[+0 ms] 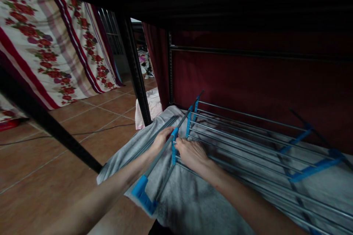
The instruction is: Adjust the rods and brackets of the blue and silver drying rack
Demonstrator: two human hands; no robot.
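A drying rack of metal rods [237, 132] with blue plastic parts lies across a grey blanket [190, 194]. My left hand [163, 138] is closed at a blue bracket [174, 147] on the rack's long side pole [160, 156], its fingertips partly hidden behind the pole. From the other side, my right hand [192, 151] grips the same bracket, fingers bent, close to the rod ends. A blue corner piece [143, 194] sits at the pole's near end. Several loose rods [150, 140] lie on the blanket left of my left hand.
Dark metal posts [135, 69] and an overhead platform frame this space. A maroon curtain [248, 84] hangs behind the rack. To the left are a floral curtain [66, 44], a tiled floor [110, 112] and a black cable [110, 128]. A pale cloth [151, 104] hangs beyond the post.
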